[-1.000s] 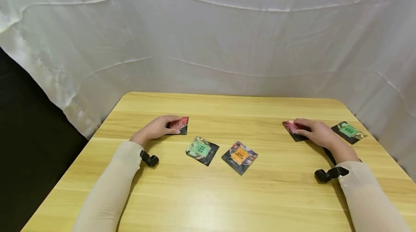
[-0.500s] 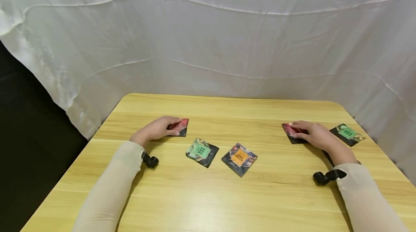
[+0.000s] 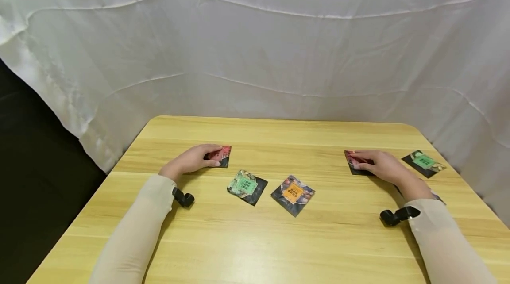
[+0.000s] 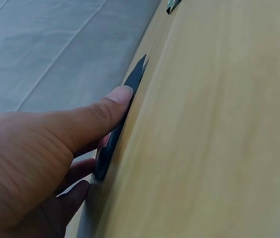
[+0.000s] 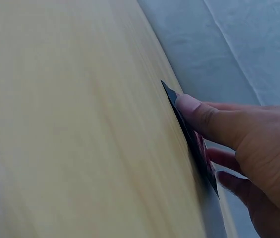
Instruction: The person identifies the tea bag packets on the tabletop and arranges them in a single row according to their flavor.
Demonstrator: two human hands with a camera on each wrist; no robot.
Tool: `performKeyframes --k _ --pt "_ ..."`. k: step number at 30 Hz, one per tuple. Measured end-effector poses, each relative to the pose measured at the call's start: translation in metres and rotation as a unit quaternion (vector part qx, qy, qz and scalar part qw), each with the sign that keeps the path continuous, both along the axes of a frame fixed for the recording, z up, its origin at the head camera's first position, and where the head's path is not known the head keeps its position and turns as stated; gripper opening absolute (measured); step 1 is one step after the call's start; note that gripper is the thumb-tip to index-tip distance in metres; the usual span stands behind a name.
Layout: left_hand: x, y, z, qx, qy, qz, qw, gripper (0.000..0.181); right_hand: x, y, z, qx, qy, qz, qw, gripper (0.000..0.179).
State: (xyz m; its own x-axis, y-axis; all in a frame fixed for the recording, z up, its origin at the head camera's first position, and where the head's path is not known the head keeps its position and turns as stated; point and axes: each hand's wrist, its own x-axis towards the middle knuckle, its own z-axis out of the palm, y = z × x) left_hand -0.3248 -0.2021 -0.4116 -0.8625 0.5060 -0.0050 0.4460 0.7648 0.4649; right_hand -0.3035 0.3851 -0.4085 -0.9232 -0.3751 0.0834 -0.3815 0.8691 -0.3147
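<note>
My left hand (image 3: pixel 191 159) grips a flat red and black sachet (image 3: pixel 225 158) at the left of the table. In the left wrist view its thumb (image 4: pixel 100 116) lies on the near side of the sachet (image 4: pixel 111 153), with fingertips at the other side. On the right, a second red and black sachet (image 3: pixel 351 167) is between the thumb and fingers of my right hand (image 3: pixel 384 166). The right wrist view shows that sachet (image 5: pixel 195 146) edge-on, low over the wood, its corner raised. My hands cover much of both sachets' printed faces.
Between the hands lie a green-labelled sachet (image 3: pixel 247 187) and an orange-labelled sachet (image 3: pixel 292 195). Another green-labelled sachet (image 3: pixel 424 163) lies right of my right hand. A further sachet (image 3: pixel 439 197) is mostly hidden under the right wrist. A pale curtain (image 3: pixel 255 49) hangs behind the wooden table (image 3: pixel 247 248).
My right hand and forearm have shifted slightly left, and part of a sachet now shows beside the right wrist. The left hand stays nearly still on its sachet.
</note>
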Motion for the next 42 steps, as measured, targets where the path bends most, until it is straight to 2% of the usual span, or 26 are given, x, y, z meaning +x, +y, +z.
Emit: performKeyframes --k 5,12,23,31,37,42 --pt "-0.001 0.001 -0.003 0.009 -0.011 0.012 0.9998 0.068 -0.001 -0.004 0.0 -0.007 0.004 -0.008 0.9999 0.059" --pt "-0.001 0.003 -0.002 0.01 -0.015 0.012 0.9998 0.068 0.0 -0.014 -0.002 -0.021 0.002 -0.015 0.9997 0.057" --pt "-0.004 0.003 -0.002 0.029 -0.026 0.026 0.9989 0.068 -0.012 -0.035 0.002 0.0 0.008 0.001 1.0 0.054" --pt "-0.005 0.003 -0.001 0.032 -0.014 0.005 0.9994 0.069 -0.019 -0.052 0.001 0.007 0.008 0.028 0.9995 0.05" --pt "-0.007 0.003 -0.001 0.037 -0.005 -0.006 0.9993 0.067 -0.021 -0.066 0.001 0.0 0.011 0.016 0.9998 0.053" --pt "-0.007 0.002 -0.002 0.034 -0.007 -0.002 0.9994 0.068 -0.025 -0.082 0.001 0.001 0.011 0.003 0.9999 0.052"
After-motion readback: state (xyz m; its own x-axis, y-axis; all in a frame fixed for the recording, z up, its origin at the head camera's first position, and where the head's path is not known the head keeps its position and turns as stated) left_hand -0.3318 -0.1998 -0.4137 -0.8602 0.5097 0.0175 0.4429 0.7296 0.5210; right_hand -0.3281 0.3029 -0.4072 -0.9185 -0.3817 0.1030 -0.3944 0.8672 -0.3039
